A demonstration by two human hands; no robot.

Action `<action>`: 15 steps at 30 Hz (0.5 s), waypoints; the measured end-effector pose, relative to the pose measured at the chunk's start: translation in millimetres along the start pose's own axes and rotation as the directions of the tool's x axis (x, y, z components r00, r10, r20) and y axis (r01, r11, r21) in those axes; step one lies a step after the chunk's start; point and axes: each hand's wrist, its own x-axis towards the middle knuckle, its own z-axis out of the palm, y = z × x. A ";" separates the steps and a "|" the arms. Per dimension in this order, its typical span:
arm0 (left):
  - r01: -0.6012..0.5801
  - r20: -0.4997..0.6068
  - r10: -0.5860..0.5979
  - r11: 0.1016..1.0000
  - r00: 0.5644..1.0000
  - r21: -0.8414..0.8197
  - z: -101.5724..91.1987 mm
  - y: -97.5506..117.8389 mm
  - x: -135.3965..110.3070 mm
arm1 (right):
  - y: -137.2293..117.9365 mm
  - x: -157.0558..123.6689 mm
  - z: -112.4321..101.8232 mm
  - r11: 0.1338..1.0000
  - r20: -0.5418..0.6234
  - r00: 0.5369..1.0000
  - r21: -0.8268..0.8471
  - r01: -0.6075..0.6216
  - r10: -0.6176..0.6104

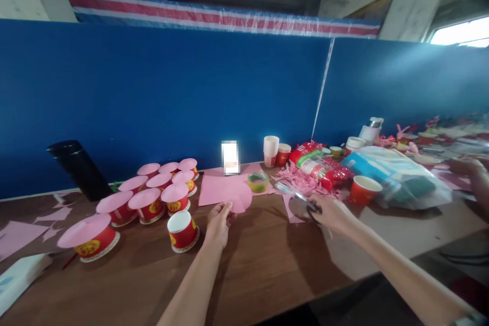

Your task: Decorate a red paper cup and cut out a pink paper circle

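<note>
Between the thumb and fingers of my left hand [219, 224] is the lower edge of a pink paper disc [241, 198]. It overlaps a pink paper sheet [216, 189] on the table. My right hand [330, 212] is closed around the dark handles of a pair of scissors [296, 192], whose blades point left over pink paper scraps. Left of my left hand stands a red paper cup [182, 232], upside down, with a white base. Several more upturned red cups [145, 206] stand farther left, topped with pink paper discs [144, 197]. A roll of tape [258, 182] lies between my hands.
A black flask [78, 169] leans at the left near the blue partition [171, 97]. Stacked white cups [271, 151], a red snack bag [314, 164], an orange cup [364, 190] and a clear plastic bag [405, 183] stand to the right. Another person's hand [468, 169] shows at far right.
</note>
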 end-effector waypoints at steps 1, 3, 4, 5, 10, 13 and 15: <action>0.001 -0.001 -0.001 1.000 1.000 0.001 0.0 -0.2 0.1 | 8.8 1.7 -0.5 0.999 0.018 1.000 -0.031 0.010 -0.009; 0.002 0.000 -0.002 1.000 1.000 0.002 -0.3 -0.7 0.2 | 22.1 4.6 -0.3 0.995 0.042 0.999 -0.104 0.012 -0.008; 0.002 0.001 -0.002 1.000 1.000 0.003 -0.6 -1.2 0.3 | 26.4 5.7 0.0 0.990 0.042 0.999 -0.139 0.011 -0.005; 0.002 -0.001 -0.002 1.000 1.000 0.005 -0.8 -1.6 0.5 | 29.1 6.6 0.1 0.985 0.036 0.999 -0.171 0.000 0.007; 0.000 -0.014 0.000 1.000 1.000 -0.003 -1.8 -3.4 1.6 | 29.3 10.4 -5.3 0.961 0.033 0.999 -0.275 -0.020 0.031; 0.003 -0.008 -0.003 1.000 1.000 -0.006 -2.0 -3.5 2.0 | 28.4 12.2 -8.8 0.945 0.041 0.998 -0.327 -0.024 0.040; 0.005 0.001 -0.005 1.000 1.000 -0.006 -2.3 -3.3 2.3 | 29.4 13.5 -8.4 0.940 0.028 0.998 -0.340 -0.034 0.047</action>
